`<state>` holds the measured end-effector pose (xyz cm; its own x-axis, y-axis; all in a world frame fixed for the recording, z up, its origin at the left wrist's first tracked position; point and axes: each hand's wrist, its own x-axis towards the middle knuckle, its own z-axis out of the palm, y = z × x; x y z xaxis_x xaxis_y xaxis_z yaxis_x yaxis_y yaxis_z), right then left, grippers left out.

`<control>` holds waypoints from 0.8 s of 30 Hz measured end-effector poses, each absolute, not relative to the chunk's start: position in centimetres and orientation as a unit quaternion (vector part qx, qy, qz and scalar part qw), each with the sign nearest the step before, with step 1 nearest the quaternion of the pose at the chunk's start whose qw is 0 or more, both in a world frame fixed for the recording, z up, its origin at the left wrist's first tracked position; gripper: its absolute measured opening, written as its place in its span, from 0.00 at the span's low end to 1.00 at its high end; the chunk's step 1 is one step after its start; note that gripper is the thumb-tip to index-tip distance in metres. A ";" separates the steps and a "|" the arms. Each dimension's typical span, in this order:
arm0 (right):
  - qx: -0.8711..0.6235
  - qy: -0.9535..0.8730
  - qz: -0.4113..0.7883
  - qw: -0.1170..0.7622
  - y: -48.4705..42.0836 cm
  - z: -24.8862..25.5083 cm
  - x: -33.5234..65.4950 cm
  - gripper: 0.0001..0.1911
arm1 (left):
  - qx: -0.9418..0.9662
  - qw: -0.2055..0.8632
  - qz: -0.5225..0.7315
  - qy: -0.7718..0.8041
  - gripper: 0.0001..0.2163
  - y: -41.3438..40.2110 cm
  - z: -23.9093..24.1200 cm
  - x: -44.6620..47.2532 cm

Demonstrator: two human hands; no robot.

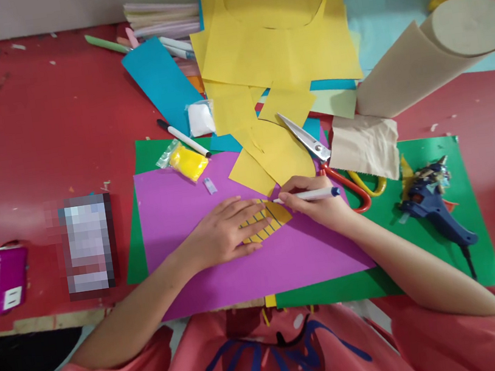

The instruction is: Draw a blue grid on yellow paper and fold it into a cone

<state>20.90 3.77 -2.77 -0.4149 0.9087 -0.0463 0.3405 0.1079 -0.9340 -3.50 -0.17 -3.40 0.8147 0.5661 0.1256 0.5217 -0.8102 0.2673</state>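
My left hand (226,231) lies flat with fingers spread over a small yellow paper piece (275,221) marked with dark crossing lines. Part of that piece is hidden under the fingers. My right hand (319,203) pinches a white marker (313,194) with a dark blue end, its tip at the piece's upper right edge. Both hands rest on a purple sheet (225,287), which overlaps a green sheet (447,268). Just beyond the right hand lie scissors (339,179) with one red and one yellow handle, blades pointing away.
Yellow sheets and offcuts (275,52) cover the back. A blue glue gun (439,207) lies right, below a standing beige roll (432,55). A packet of yellow material (188,160), a black-capped marker (183,138) and a white packet (201,118) sit left of centre. A blurred phone-like object (87,245) lies left.
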 end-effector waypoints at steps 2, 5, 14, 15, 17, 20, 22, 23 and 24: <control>-0.453 -0.685 0.492 0.289 3.8 -2.8 20.9 0.08 | 0.946 0.114 0.100 0.286 0.18 -0.2 -3.4 -3.5; -0.450 -0.686 0.494 0.289 3.8 -2.8 20.9 0.08 | 0.945 0.119 0.097 0.288 0.18 -0.2 -3.4 -3.5; -0.443 -0.685 0.500 0.290 3.9 -2.8 20.9 0.08 | 0.945 0.126 0.096 0.286 0.18 -0.1 -3.6 -3.6; -0.443 -0.686 0.499 0.290 3.9 -2.8 20.9 0.08 | 0.945 0.126 0.096 0.286 0.18 -0.1 -3.6 -3.6; -0.443 -0.688 0.498 0.287 3.9 -2.8 20.9 0.08 | 0.945 0.127 0.095 0.286 0.18 -0.1 -3.6 -3.6; -0.442 -0.695 0.494 0.278 3.9 -2.7 20.9 0.09 | 0.946 0.127 0.088 0.286 0.18 -0.1 -3.6 -3.6; -0.440 -0.701 0.492 0.270 3.9 -2.6 20.9 0.10 | 0.947 0.123 0.086 0.285 0.19 -0.1 -3.6 -3.6; -0.438 -0.705 0.491 0.265 3.9 -2.5 21.0 0.11 | 0.947 0.122 0.087 0.285 0.19 0.0 -3.6 -3.6; -0.436 -0.708 0.491 0.259 3.9 -2.5 21.0 0.12 | 0.947 0.121 0.088 0.284 0.19 0.0 -3.6 -3.6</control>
